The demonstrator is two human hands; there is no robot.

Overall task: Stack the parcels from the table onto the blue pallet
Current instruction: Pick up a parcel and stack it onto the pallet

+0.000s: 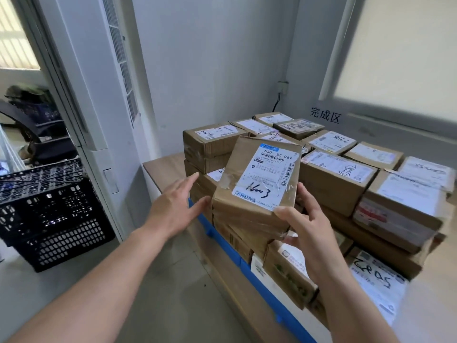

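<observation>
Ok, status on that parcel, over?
Status: right grip holds parcel by its lower corner; left grip open beside it. It hangs tilted over stack on pallet. Nothing seen in the way.

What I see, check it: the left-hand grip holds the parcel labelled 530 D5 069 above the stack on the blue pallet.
Wrong side. The head view shows the right-hand grip holds the parcel labelled 530 D5 069 above the stack on the blue pallet; the left-hand grip is open beside it.
</observation>
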